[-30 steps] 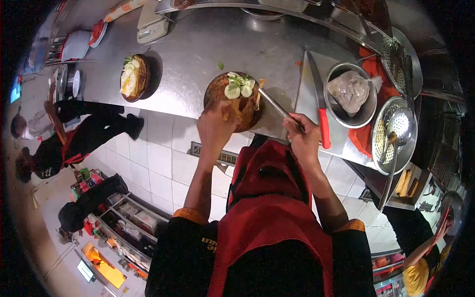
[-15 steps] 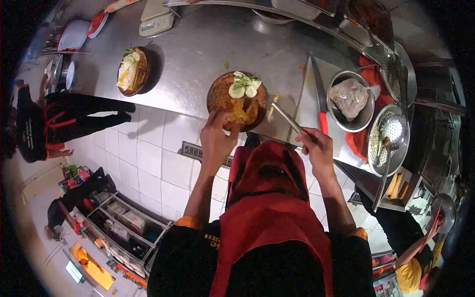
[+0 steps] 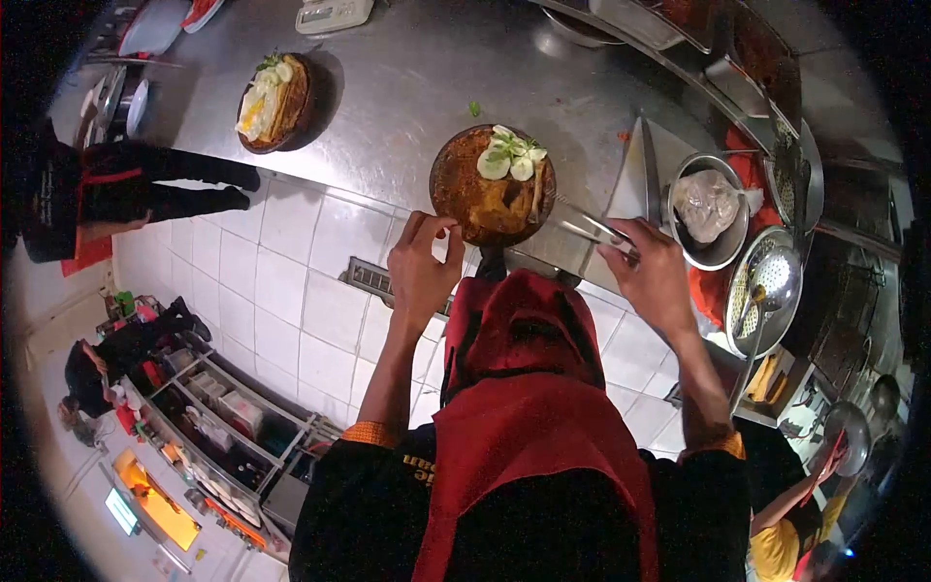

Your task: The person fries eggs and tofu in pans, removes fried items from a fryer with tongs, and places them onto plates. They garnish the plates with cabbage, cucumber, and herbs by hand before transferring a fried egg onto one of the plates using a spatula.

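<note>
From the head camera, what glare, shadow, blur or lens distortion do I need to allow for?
Head view: pale glare across the steel counter; dark shadow right of the egg dish; lens distortion bows the shelf edge, and the frame corners go black; the tips of the tongs look soft, so their exact outline is hard to tell.

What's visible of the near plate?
The near plate is round and dark, material unclear, lying flat at the edge of the steel counter. Reddish-brown food covers most of it, with cucumber slices and green leaves at the far right. The left hand is at its near-left rim, contact unclear; tongs in the right hand point at its right side.
</note>
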